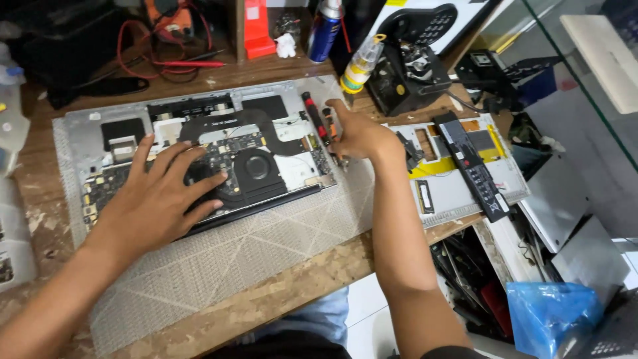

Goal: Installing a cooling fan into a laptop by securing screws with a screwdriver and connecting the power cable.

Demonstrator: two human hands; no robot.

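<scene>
While the opened laptop (199,159) lies on a grey mat (266,246) on the wooden surface (279,299), left hand (156,199) pressed flat on its circuit board, fingers spread, holding nothing, right hand (359,136) at its right edge, fingers closed around a red-and-black screwdriver (314,116), removed bottom cover (465,193) just beside.

I count one opened laptop chassis (199,156) on the bench, and I take it as my landmark. On it I see one round cooling fan (256,166). Two hands are at it: my left hand (156,196) flat on the board, my right hand (359,136) at its right edge. One red-and-black screwdriver (314,116) lies at that right edge. Right of the chassis I count one detached bottom cover (458,193), with one long black battery (472,166) and one memory stick (425,196) on it. Behind the chassis stand one blue spray can (323,30) and one small yellow-capped bottle (359,66). Under it lies one grey mat (266,246).
</scene>
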